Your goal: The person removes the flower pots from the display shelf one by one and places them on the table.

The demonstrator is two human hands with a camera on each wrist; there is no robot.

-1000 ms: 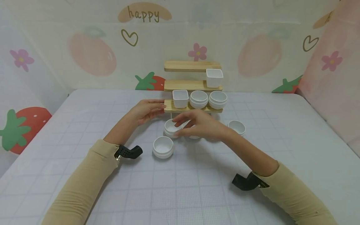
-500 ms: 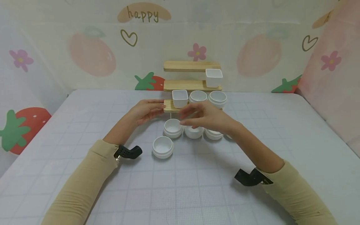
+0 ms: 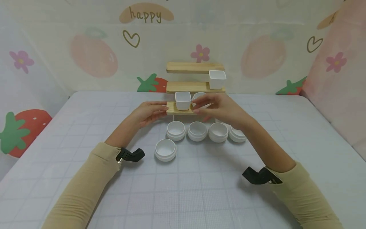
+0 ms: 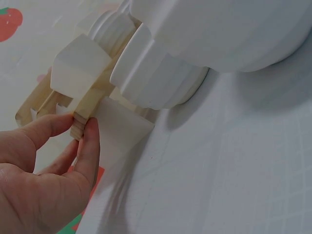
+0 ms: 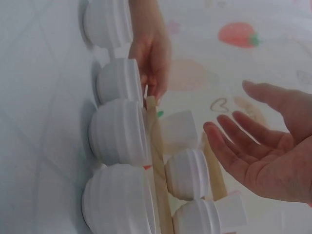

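Note:
My left hand (image 3: 148, 113) pinches the left end of the lowest board (image 4: 90, 105) of a wooden tiered shelf between thumb and fingers. On that board stand a white square pot (image 3: 183, 101) and two white round pots; one round pot (image 5: 187, 174) shows between board and palm in the right wrist view. My right hand (image 3: 221, 108) hovers before the board's right part with fingers apart and nothing in them, hiding much of the round pots in the head view. Another square pot (image 3: 217, 80) sits at the right of the middle board (image 3: 186, 86).
Several white round pots (image 3: 197, 131) stand in a row on the table before the shelf. A single round pot (image 3: 165, 150) is nearer, at the row's left. The top board (image 3: 195, 66) is near the printed backdrop (image 3: 228, 31). White gridded cloth covers the table (image 3: 183, 197).
My right hand has moved up, back and to the right, from over the table pots to before the lowest board, uncovering the row. The left hand keeps its pinch on the board.

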